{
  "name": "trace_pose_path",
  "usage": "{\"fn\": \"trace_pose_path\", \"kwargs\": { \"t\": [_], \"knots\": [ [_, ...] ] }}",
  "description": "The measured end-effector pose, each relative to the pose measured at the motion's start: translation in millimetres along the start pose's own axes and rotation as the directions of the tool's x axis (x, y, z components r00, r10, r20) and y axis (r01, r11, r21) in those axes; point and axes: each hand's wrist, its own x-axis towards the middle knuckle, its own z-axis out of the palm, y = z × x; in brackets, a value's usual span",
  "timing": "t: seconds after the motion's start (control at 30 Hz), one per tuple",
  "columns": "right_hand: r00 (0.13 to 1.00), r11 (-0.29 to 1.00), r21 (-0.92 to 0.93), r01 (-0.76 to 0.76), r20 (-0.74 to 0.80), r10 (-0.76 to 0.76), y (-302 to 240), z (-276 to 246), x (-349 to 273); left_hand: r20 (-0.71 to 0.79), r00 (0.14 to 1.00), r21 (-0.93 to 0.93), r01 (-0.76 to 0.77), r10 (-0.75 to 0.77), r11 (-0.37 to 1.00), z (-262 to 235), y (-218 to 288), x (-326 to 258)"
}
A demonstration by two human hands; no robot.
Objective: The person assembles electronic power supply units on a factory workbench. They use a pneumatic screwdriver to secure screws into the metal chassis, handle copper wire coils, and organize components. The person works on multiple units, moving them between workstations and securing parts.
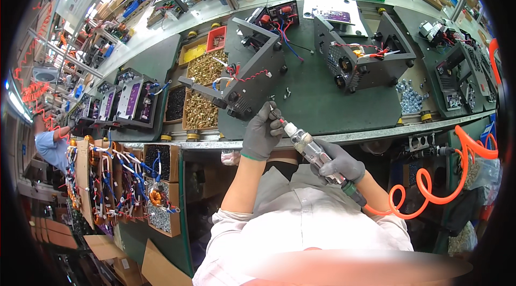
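Observation:
My right hand (344,161), in a grey glove, is wrapped round a pneumatic screwdriver (307,146) that slants up and left. An orange coiled air hose (424,185) runs from its rear end. At the bit end, my left hand (263,131), also gloved, has its fingers pinched together; a small metal piece shows at the fingertips, too small to name. Just beyond this hand stands a dark grey metal housing (252,74) with red and white wires. A few loose screws (287,92) lie on the green mat (312,106) to its right.
A second grey housing (365,60) stands right of centre. Boxes of brass-coloured fasteners (201,111), a red tray (216,38) and black screws (176,104) sit left. Silver screws (411,97) lie at right. Wired parts (121,178) hang lower left; a co-worker's sleeve (49,149) shows far left.

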Motion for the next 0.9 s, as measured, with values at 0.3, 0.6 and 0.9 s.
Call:
{"fn": "trace_pose_path", "kwargs": {
  "t": [0.3, 0.6, 0.9],
  "knots": [
    [1.0, 0.999, -0.045, 0.012, -0.006, -0.012, 8, -4, 4, -0.007, 0.997, -0.055, -0.08, 0.08, 0.995, 19, -10, -7],
    [0.994, 0.974, -0.218, 0.062, -0.078, -0.081, 7, 6, 14, -0.179, 0.957, 0.151, -0.202, 0.227, 0.968, 25, -12, -18],
    [0.991, 0.955, -0.276, 0.108, -0.05, -0.126, 11, -15, 15, 0.324, 0.559, 0.91, -0.404, 0.763, -0.09, 32, 41, -44]
  ]
}}
